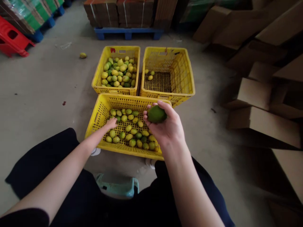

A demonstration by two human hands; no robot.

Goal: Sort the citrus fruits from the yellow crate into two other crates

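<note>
A large green lemon [157, 114] rests in my right hand [169, 126], palm up with the fingers curled round it. It is raised over the right side of the front yellow crate [94, 118]. Down in that crate's left part is my left hand [112, 123], its fingers bunched together among the fruit. What those fingers hold, if anything, is hidden. Right beside them lies a green lemon [118, 119]. Several yellow-green lemons [128, 128] are spread over the slotted crate floor.
Behind stand a yellow crate [96, 78] heaped with lemons and another [190, 77] holding a few. One lemon [83, 55] lies on the floor. Cardboard boxes [254, 93] are at right, a red stool [14, 37] at far left. A blue pallet [128, 31] bears bundled cardboard.
</note>
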